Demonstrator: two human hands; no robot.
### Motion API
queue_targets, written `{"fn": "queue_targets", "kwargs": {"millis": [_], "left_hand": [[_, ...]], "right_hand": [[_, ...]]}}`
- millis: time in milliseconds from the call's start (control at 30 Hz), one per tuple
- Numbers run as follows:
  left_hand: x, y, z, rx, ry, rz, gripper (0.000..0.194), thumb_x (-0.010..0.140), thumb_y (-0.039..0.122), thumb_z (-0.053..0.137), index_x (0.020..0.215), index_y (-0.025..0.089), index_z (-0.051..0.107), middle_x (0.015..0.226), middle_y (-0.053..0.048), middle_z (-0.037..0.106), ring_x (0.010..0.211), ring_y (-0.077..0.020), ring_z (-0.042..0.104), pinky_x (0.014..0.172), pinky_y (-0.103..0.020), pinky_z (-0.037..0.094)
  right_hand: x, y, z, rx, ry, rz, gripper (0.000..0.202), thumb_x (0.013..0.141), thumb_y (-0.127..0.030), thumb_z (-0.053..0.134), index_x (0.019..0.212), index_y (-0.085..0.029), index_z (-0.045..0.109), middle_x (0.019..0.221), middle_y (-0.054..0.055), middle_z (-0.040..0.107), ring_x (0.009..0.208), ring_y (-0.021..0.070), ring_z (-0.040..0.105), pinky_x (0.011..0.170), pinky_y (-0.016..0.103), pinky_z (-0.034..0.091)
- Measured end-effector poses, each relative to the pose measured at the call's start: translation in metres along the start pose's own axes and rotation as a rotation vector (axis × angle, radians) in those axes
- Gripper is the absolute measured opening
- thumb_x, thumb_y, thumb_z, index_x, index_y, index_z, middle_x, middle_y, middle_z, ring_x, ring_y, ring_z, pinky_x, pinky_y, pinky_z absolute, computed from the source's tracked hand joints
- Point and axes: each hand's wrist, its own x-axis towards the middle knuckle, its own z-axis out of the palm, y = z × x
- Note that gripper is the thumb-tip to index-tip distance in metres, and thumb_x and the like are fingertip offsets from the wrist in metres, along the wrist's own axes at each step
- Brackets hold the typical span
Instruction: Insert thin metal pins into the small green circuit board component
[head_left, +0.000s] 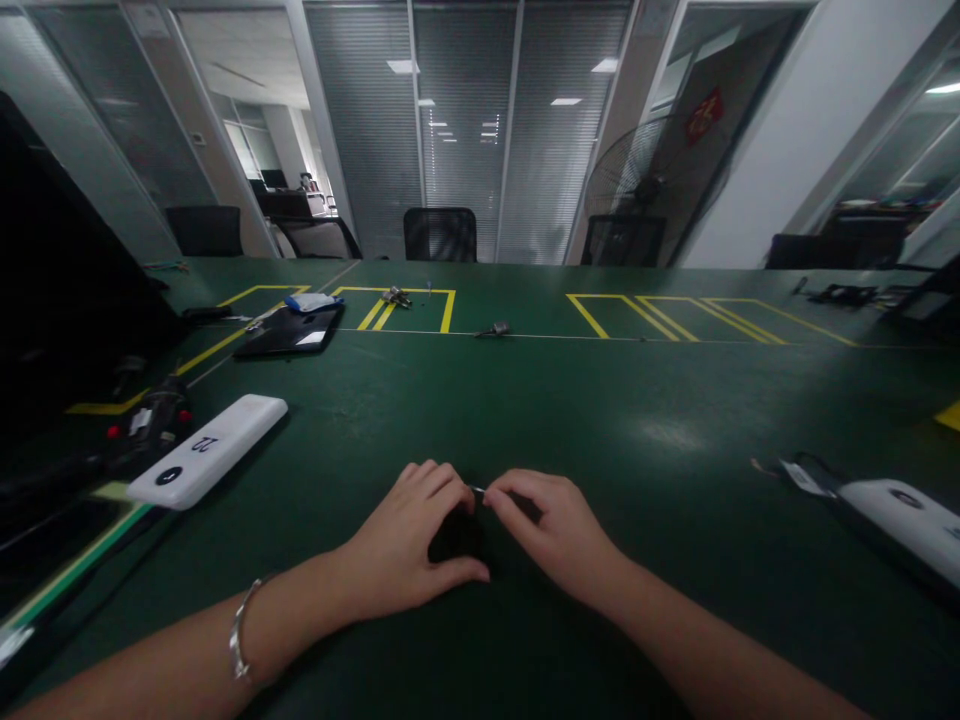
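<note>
- In the head view, the work in hand looks like close fingertip handling of a slim, shiny piece (477, 490) low over the dark green counter (420, 400); what it is cannot be made out.
- The right hand (562, 525) has thumb and forefinger pinched together on the near end of that piece.
- The left hand (401, 545) is partly open: its fingers curl downward while the thumb stands well apart from them. Its forefinger reaches the piece's other end, though whether it touches cannot be told.
- The piece lies between the two hands, just right of the left fingers and at the right fingertips.
- As a judgement, something this slim calls for a light, exact pinch, with the left fingers kept close to steady it.
- Left of the hands, a white device (210, 450) marked 22 lies at a slant; another white device (904, 510) is at the far right.
- Beyond the hands lie a small dark metal part (495, 329), a cluster of metal parts (397, 297) within yellow tape lines (450, 312), and a blue and white packet (313, 302) on a flat black item (285, 335).
</note>
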Motion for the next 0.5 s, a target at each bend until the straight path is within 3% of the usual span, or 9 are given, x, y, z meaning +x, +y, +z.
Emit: {"fn": "queue_targets", "kwargs": {"millis": [100, 167, 500], "left_hand": [[-0.0003, -0.0005, 0.0016, -0.024, 0.000, -0.006, 0.025, 0.082, 0.035, 0.067, 0.098, 0.020, 0.055, 0.100, -0.006, 0.057, 0.091, -0.0252, 0.051, 0.080, -0.039, 0.040], [-0.0004, -0.0026, 0.0024, -0.078, 0.012, -0.019, 0.027, 0.082, 0.030, 0.067, 0.104, 0.021, 0.053, 0.104, -0.007, 0.056, 0.094, -0.0251, 0.051, 0.081, -0.038, 0.041], [-0.0022, -0.0067, 0.0037, -0.144, 0.070, -0.036, 0.036, 0.078, 0.028, 0.072, 0.107, 0.022, 0.052, 0.105, -0.006, 0.058, 0.096, -0.0251, 0.053, 0.081, -0.037, 0.044]], "right_hand": [[-0.0005, 0.0008, 0.0003, -0.004, -0.004, -0.007, 0.021, 0.095, -0.026, 0.049, 0.087, -0.021, 0.068, 0.080, 0.000, 0.068, 0.074, 0.0144, 0.062, 0.066, 0.025, 0.044], [-0.0006, 0.0014, 0.0004, 0.004, -0.004, -0.004, 0.021, 0.095, -0.026, 0.049, 0.087, -0.021, 0.068, 0.080, 0.000, 0.068, 0.073, 0.0144, 0.062, 0.065, 0.025, 0.044], [-0.0005, 0.0008, -0.0004, 0.001, -0.002, 0.008, 0.023, 0.095, -0.028, 0.048, 0.088, -0.020, 0.068, 0.080, 0.001, 0.068, 0.073, 0.0149, 0.062, 0.065, 0.026, 0.045]]}}
